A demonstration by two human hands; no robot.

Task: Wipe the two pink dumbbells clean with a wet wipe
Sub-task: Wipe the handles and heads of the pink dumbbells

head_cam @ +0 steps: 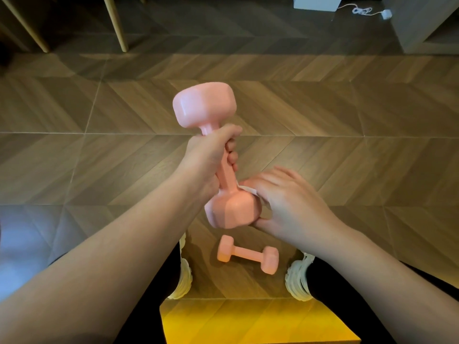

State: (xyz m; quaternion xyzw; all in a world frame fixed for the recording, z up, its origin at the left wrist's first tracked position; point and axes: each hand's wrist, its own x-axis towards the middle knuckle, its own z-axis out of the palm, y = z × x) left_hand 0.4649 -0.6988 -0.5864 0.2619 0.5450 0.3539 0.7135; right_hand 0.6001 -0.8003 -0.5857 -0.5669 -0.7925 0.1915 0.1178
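Note:
My left hand (210,157) grips the handle of a pink dumbbell (205,105), held up in the air and tilted, one head far and high, the other near and low. My right hand (288,202) cups the near head from the right and presses a white wet wipe (250,192) against it; only a small edge of the wipe shows under the fingers. A second pink dumbbell (247,254) lies on the wooden floor between my feet, below the held one.
White shoes (185,271) (299,279) stand on either side of the floor dumbbell. A yellow seat edge (248,316) is under me. Wooden furniture legs (116,23) stand at the far left, a grey cabinet (427,23) and a white cable (365,9) at the far right.

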